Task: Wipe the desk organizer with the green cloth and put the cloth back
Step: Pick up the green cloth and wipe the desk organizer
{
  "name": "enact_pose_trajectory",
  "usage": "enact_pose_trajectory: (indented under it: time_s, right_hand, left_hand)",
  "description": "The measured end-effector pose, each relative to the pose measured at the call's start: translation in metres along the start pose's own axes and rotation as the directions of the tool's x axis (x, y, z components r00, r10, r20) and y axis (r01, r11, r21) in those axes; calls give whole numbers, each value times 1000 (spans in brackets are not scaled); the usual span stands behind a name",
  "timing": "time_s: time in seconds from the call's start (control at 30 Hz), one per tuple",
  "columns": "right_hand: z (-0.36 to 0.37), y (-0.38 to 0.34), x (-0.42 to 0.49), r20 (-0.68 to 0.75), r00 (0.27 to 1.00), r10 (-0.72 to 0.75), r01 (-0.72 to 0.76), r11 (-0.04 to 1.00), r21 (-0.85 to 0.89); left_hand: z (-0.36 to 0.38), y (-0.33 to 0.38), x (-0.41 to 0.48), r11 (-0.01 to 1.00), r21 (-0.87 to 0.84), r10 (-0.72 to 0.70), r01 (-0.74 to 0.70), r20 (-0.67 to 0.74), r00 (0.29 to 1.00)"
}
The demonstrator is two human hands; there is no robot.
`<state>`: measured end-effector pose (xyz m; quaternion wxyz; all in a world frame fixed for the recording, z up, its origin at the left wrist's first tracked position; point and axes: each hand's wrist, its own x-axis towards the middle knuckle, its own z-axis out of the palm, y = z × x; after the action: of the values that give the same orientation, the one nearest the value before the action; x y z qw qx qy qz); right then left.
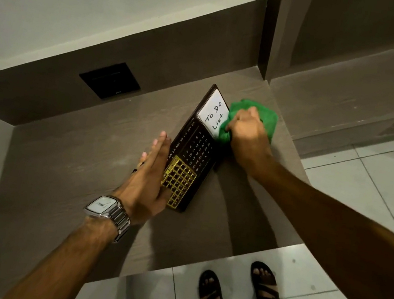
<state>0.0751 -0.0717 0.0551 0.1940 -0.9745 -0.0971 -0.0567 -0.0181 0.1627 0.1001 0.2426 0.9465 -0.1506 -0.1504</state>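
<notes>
The desk organizer (197, 149) is a dark brown slab with a white "To Do List" pad, a printed calendar and a gold grid slider. It rests on the brown desk (77, 167), tilted up on its left edge. My left hand (150, 175), fingers straight and together, presses flat against its left side and steadies it. My right hand (247, 129) is closed on the bunched green cloth (255, 112) and holds it against the organizer's right edge beside the white pad.
A black wall socket plate (110, 79) sits in the brown back panel at the left. The desk's front edge runs just above my sandalled feet (234, 287) on the white tiled floor. A brown partition (270, 27) rises behind the organizer.
</notes>
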Motion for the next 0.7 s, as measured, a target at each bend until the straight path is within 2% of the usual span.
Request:
enact_pose_trajectory:
  time_s: [0.07,0.17,0.23,0.4,0.53,0.7]
  right_hand:
    - [10,-19,-24,39,999,-29,29,1000,-4]
    - [25,-60,-86,172,946,-276,268,961,72]
    - [25,-62,-95,201,914,-353,340,936,95]
    - [4,-6,-12,48,996,-78,77,997,18]
    - [-2,1,-22,-29,997,-78,77,996,-33]
    - [1,8,-35,77,996,43,-46,998,36]
  left_hand:
    - [2,-4,0,1000,5,-5,5,-9,1000]
    - [1,-2,-1,999,26,-24,24,0,1000]
    - [2,-2,0,999,27,-24,24,1,1000]
    - [1,2,0,1000,3,-26,26,-5,1000]
    - [1,6,-3,999,-22,-31,30,-26,999]
    - [0,8,-4,1000,-9,-16,15,-40,999]
